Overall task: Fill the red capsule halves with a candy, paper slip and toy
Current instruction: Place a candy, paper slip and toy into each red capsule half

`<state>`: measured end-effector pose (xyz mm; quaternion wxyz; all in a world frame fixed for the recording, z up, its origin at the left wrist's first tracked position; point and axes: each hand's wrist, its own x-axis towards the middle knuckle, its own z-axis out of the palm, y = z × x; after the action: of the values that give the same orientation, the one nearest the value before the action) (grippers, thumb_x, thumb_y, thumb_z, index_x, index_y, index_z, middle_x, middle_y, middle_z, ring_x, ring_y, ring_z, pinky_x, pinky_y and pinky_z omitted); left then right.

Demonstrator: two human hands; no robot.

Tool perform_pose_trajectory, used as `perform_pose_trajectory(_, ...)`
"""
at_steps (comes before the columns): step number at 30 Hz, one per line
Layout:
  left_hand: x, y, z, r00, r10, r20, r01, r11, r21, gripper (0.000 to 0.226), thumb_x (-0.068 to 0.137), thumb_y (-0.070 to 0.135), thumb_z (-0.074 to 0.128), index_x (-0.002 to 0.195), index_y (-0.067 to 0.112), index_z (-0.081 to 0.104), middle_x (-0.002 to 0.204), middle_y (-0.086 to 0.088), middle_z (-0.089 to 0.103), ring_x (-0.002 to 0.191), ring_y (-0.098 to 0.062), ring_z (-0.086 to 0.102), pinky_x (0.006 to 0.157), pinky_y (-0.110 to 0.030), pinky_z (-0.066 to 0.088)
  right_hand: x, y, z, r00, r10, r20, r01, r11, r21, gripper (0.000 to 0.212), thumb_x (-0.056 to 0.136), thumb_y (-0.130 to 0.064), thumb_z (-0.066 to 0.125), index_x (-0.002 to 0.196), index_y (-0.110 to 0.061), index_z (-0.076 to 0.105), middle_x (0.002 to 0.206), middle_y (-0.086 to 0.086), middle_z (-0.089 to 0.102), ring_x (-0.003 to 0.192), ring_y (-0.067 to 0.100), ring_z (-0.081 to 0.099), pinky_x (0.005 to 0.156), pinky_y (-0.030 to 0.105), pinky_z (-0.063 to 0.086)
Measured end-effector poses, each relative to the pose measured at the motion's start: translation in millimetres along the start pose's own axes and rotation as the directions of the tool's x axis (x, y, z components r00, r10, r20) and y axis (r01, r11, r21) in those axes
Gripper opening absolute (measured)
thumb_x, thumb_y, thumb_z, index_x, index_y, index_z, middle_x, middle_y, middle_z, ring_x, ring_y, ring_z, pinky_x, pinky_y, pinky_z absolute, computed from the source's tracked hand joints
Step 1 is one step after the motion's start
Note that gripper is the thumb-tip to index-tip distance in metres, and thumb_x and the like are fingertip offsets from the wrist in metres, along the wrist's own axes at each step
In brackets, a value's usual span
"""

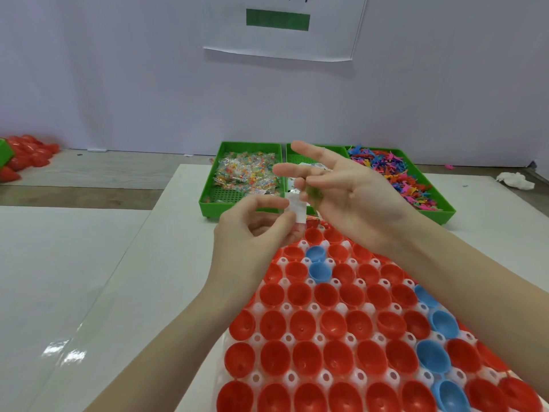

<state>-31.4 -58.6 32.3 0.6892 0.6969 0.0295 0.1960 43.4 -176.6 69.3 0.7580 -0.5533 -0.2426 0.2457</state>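
Note:
Rows of open red capsule halves (303, 324) sit in a white holder tray (288, 337) in front of me, with several blue halves (319, 270) among them. My left hand (252, 233) pinches a small white paper slip (297, 209) above the tray's far end. My right hand (350, 194) is raised palm-up just beyond it, fingers spread, with a small blurred green toy (315, 194) at its fingers. Behind the hands stand three green bins: candies (246, 173) on the left, a middle bin (297, 157) mostly hidden, colourful toys (395, 176) on the right.
A pile of red capsule halves (26, 156) lies at the far left by a green box. A crumpled white tissue (515, 180) rests at the right edge. A paper sheet with a green bar (277, 20) hangs on the wall.

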Motion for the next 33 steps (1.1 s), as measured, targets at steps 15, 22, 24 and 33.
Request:
perform_pose_trajectory(15,-4,11,3,0.993,0.104,0.058,-0.092,0.980,-0.177,0.019,0.079,0.004,0.064,0.093,0.016,0.061,0.066,0.005,0.071,0.064,-0.006,0.069,0.059,-0.011,0.051,-12,-2,5,0.996,-0.084,-0.027,0.071,0.947,-0.314,0.059,0.097,-0.011,0.038,0.148,-0.022,0.010,0.118,-0.024,0.057,0.108,-0.013,0.048,0.098,0.019,0.032)
perform_pose_trajectory(22,9,14,-22,0.985,0.132,0.107,-0.130,0.991,-0.032,0.024,0.082,-0.001,0.061,0.085,0.015,0.044,0.066,0.001,0.071,0.062,-0.012,0.069,0.062,-0.019,0.055,1,3,17,0.996,-0.076,-0.056,0.040,0.881,-0.472,0.051,0.090,-0.006,0.054,0.138,-0.016,0.038,0.132,-0.005,0.054,0.105,-0.005,0.056,0.090,0.011,0.044)
perform_pose_trajectory(24,15,13,-33,0.984,0.139,0.109,-0.144,0.989,0.044,0.028,0.084,0.000,0.060,0.081,0.017,0.037,0.066,0.002,0.070,0.062,-0.013,0.069,0.065,-0.022,0.056,7,2,19,0.986,-0.144,-0.084,0.057,0.765,-0.641,0.038,0.081,-0.016,0.067,0.119,-0.016,0.061,0.114,-0.005,0.066,0.101,0.003,0.061,0.091,0.021,0.049)
perform_pose_trajectory(33,23,-16,-56,0.972,0.190,0.138,-0.226,0.918,0.325,0.032,0.088,-0.002,0.055,0.079,0.022,0.036,0.076,-0.003,0.067,0.063,-0.006,0.067,0.067,-0.019,0.053,30,18,24,0.986,-0.145,0.087,0.151,0.515,-0.844,0.027,0.081,-0.009,0.069,0.108,-0.006,0.068,0.091,0.009,0.071,0.068,0.003,0.061,0.070,0.012,0.050)
